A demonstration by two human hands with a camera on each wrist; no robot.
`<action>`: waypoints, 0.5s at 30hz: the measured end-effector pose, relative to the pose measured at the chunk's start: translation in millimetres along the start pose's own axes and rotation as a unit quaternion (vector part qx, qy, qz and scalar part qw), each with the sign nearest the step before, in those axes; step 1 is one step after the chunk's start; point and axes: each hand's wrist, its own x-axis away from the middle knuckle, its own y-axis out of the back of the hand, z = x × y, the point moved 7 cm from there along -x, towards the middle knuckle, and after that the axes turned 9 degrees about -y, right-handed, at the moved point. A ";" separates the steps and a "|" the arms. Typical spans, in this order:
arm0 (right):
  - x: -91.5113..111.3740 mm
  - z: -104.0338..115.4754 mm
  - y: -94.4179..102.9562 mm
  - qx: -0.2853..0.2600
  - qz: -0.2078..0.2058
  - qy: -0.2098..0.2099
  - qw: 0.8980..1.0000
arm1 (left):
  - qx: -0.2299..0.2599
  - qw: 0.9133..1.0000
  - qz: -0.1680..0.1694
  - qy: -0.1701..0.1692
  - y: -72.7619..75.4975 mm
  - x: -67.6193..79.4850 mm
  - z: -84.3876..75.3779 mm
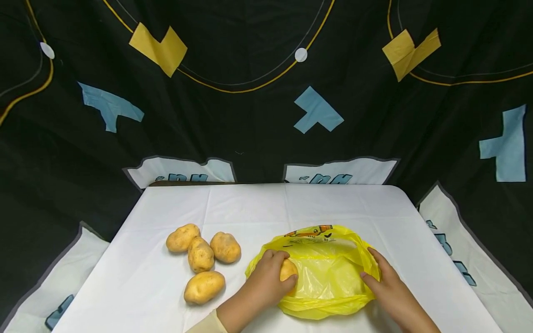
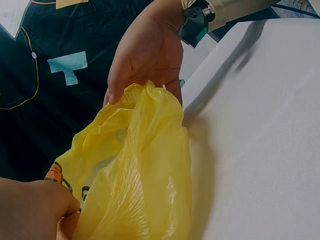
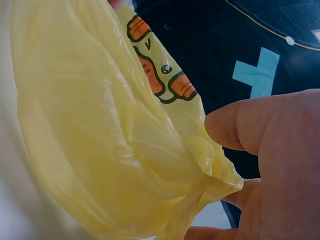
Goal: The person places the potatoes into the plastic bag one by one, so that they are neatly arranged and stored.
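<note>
Cream cloth of a sleeve [image 1: 210,323] lies nearest, at the bottom of the head view, leading to the left hand [image 1: 268,280]. Its fingers and thumb curl round a potato [image 1: 288,269] at the left side of a yellow bag's [image 1: 329,277] wide mouth; whether that potato touches the bag's bottom cannot be told. The right hand [image 1: 389,284] holds the bag's right rim between thumb and fingers, the thumb over the inner side. A small dark device [image 2: 195,25] sits on the right wrist. The bag rests right of the middle of the white-covered tabletop [image 1: 245,203], well apart from the far edge, with an orange-and-black print [image 1: 308,232] on its far side.

Left of the bag, toward the tabletop's left edge, lie four more potatoes. One potato [image 1: 226,247] is closest to the far left part of the bag; just beside it is an upright-looking potato [image 1: 201,255], then a third [image 1: 182,238] nearer the far left corner. The fourth [image 1: 204,287] lies in front of these. Beyond the far edge hangs a dark curtain [image 1: 233,125] with blue patches [image 1: 318,110] and yellow lines.
</note>
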 end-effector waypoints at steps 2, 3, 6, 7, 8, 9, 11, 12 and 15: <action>-0.3 0.7 0.0 0.001 0.000 0.002 1.000 | 0.000 1.000 -0.001 -0.004 0.6 0.4 -0.2; -0.5 0.9 0.1 0.001 0.001 0.003 1.000 | 0.002 1.000 -0.002 -0.006 1.0 0.7 -0.4; -0.8 1.9 -0.1 0.002 0.000 0.004 1.000 | 0.013 1.000 -0.009 -0.015 3.8 1.6 -1.9; -0.8 2.3 0.1 0.005 -0.002 0.004 1.000 | 0.019 1.000 -0.013 -0.019 5.2 2.0 -2.6; -0.8 2.8 0.3 0.007 -0.004 0.006 1.000 | 0.025 0.999 -0.017 -0.024 7.0 2.5 -3.5; -0.9 3.1 0.6 0.009 -0.006 0.005 1.000 | 0.030 0.999 -0.021 -0.028 8.7 3.0 -4.2; -0.8 3.7 1.4 0.015 -0.011 0.002 1.000 | 0.038 0.998 -0.027 -0.037 12.8 4.8 -5.6; -0.9 3.6 1.7 0.018 -0.013 0.001 1.000 | 0.040 0.998 -0.031 -0.041 15.0 5.9 -6.1; -0.3 3.4 2.2 0.023 -0.014 -0.004 1.000 | 0.043 0.997 -0.038 -0.048 21.7 9.4 -6.8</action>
